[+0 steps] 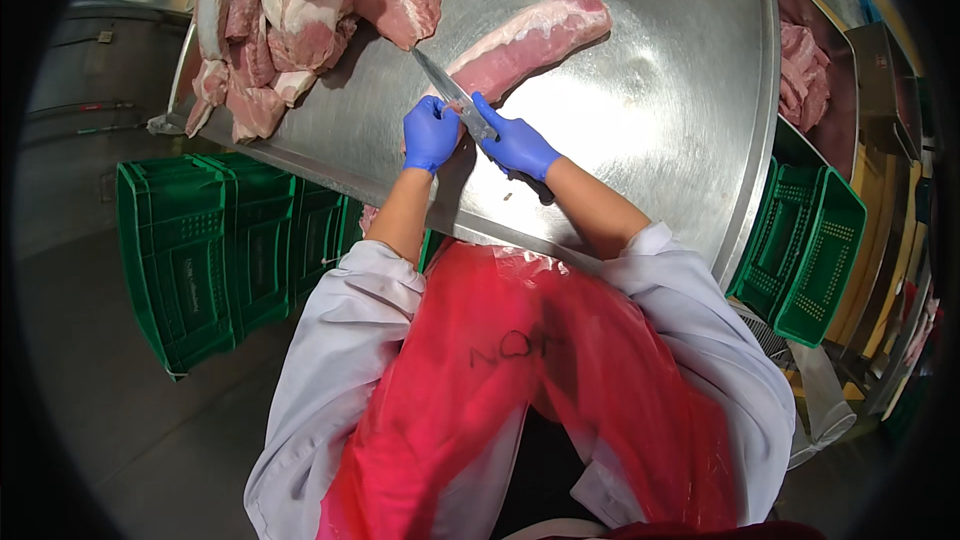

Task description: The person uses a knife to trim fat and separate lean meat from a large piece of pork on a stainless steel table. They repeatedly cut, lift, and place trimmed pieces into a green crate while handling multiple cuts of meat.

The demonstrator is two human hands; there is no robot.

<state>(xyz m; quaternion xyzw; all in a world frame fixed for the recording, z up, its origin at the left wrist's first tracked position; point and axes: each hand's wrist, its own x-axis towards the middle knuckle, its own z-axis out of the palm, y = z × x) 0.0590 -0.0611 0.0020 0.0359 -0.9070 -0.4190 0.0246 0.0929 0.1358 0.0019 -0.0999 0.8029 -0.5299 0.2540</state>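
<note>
Both my hands wear blue gloves. My left hand (430, 135) is closed at the near end of a long pink meat piece (540, 40) with a pale fat strip, seeming to pinch it. My right hand (512, 145) is closed on a knife (438, 73), its blade angled up-left across the meat and its dark handle partly hidden under my fingers. The meat lies diagonally on a steel table (660, 60). A pile of raw meat pieces (290, 30) sits at the back left, near the knife's tip.
Green crates (190, 250) stand below the table at left, and more green crates (810, 250) at right. A bin of cut meat (800, 75) is beyond the table's right edge. The table's rolled near edge (340, 190) runs just in front of my body.
</note>
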